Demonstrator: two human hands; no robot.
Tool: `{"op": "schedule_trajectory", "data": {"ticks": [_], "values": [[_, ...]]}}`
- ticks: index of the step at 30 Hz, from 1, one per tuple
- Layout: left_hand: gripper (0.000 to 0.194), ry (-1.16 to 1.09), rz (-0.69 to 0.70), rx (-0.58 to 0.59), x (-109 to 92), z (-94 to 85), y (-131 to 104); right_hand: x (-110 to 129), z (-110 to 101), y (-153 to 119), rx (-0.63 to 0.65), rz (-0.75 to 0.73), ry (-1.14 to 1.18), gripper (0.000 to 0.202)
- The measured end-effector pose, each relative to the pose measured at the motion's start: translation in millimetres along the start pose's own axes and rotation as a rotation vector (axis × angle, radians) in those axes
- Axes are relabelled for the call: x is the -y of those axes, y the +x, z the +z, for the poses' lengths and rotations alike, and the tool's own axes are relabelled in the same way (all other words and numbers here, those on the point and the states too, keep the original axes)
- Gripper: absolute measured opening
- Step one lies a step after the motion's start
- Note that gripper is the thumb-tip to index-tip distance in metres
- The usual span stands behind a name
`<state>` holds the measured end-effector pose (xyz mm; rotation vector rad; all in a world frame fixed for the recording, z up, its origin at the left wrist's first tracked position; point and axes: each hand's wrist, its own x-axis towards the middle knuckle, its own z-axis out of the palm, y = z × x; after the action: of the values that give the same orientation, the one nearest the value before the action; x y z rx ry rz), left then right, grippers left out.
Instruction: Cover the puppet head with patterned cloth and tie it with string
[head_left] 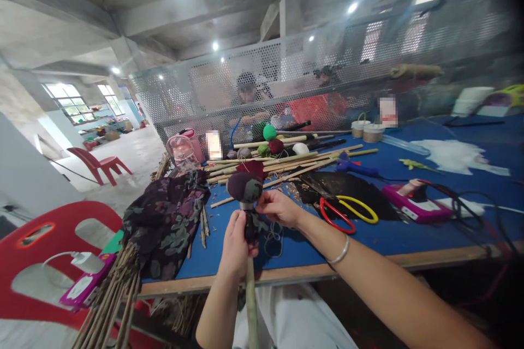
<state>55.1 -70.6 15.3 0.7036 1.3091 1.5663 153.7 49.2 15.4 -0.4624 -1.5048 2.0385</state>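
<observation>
My left hand point(236, 237) is wrapped around a stick point(251, 294) whose top end is covered in cloth. The cloth-covered head point(244, 187) is round, dark and camouflage-patterned, and it stands upright. A pale band point(246, 206) circles the neck under it, and loose camouflage cloth point(256, 227) hangs below. My right hand point(279, 208) is closed in a pinch beside the neck, apparently on thin string; the fingertips are partly hidden. Loops of pale string point(274, 241) dangle below that hand. Scissors point(346, 212) with one red and one yellow handle lie right of my right hand.
Bamboo sticks point(295, 166) and yarn balls point(269, 132) lie beyond my hands. Camouflage cloth point(167, 223) covers the table's left corner. A blue glue gun point(355, 167) and purple power strip point(415, 204) are at right. Two people sit behind a perforated screen point(213, 79); a red chair point(96, 218) stands left.
</observation>
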Motion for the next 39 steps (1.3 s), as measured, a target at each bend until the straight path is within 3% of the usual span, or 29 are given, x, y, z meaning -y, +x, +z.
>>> {"op": "schedule_trajectory", "data": {"ticks": [3,6,9,11,12,15,17,19,22,25,28,31,35,39], "values": [[0.035,-0.161,-0.057,0.186,-1,-0.8,-1,-2,-3,0,0.023,0.018,0.036,0.036],[0.039,-0.256,-0.209,0.346,2,-0.3,1,-4,-10,-3,0.072,0.065,0.067,0.041],[0.046,-0.209,-0.363,0.402,6,-2.4,5,-6,-19,-7,0.176,0.164,0.104,0.046],[0.044,-0.048,-0.291,0.353,4,-7.1,9,-9,-23,-9,0.188,0.178,0.137,0.049],[0.039,0.069,-0.177,0.277,0,-10.0,10,-10,-24,-9,0.170,0.163,0.150,0.047],[0.033,0.417,0.287,-0.140,-17,-14.9,11,-14,-23,-6,0.114,0.115,0.165,0.038],[0.044,0.513,0.472,-0.340,-26,-9.6,5,-15,-19,-4,0.092,0.091,0.176,0.033],[0.056,0.556,0.507,-0.304,-28,3.4,-5,-15,-12,-3,0.075,0.067,0.187,0.032],[0.078,0.696,0.423,-0.166,-18,24.8,-15,-13,0,-5,0.066,0.042,0.201,0.039],[0.082,0.810,0.339,-0.155,-5,30.9,-15,-9,9,-8,0.060,0.041,0.192,0.040],[0.077,0.725,0.362,-0.121,0,21.1,-9,-6,10,-8,0.053,0.037,0.150,0.038],[0.058,0.560,0.398,-0.090,1,7.5,0,-3,4,-6,0.085,0.022,-0.053,0.032],[0.026,0.499,0.369,-0.157,5,-3.6,9,0,-4,-4,0.071,0.018,-0.191,0.030],[0.019,0.471,0.339,-0.205,10,-5.5,12,-1,-3,-4,0.014,-0.038,-0.183,0.041]]}}
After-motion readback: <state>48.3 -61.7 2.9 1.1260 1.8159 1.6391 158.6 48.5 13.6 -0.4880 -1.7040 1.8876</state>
